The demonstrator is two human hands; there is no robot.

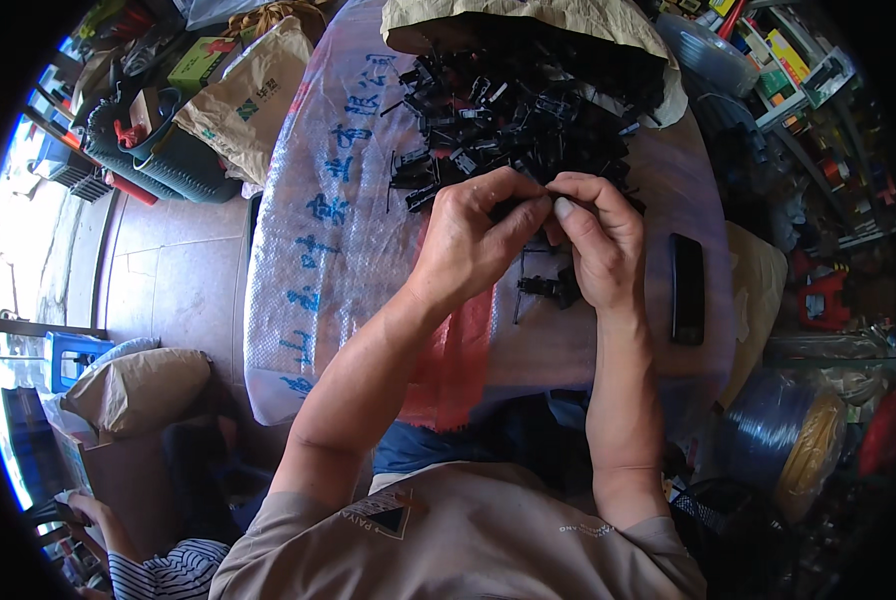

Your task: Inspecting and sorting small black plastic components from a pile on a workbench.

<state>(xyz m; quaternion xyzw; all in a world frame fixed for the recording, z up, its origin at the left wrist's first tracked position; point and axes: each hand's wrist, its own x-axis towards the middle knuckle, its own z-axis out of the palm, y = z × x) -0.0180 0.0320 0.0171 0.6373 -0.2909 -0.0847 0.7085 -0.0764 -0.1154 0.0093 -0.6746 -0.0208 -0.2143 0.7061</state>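
Observation:
My left hand (476,228) and my right hand (605,243) meet fingertip to fingertip above the table, just in front of a heap of black plastic parts (513,110). Both are closed in a pinch. Something small and dark seems to sit between the fingertips, too hidden to name. Below the hands, one small black part with thin prongs (543,288) lies apart from the heap, near my right wrist. The heap spreads from the mouth of a brown paper sack (568,14) at the far side.
A white woven sheet with blue writing (303,250) covers the table, with a red strip (453,360) near me. A black phone (687,290) lies right. Paper bags (253,100) stand left; a wrapped spool (783,440) stands right. Another person's striped sleeve (173,572) shows lower left.

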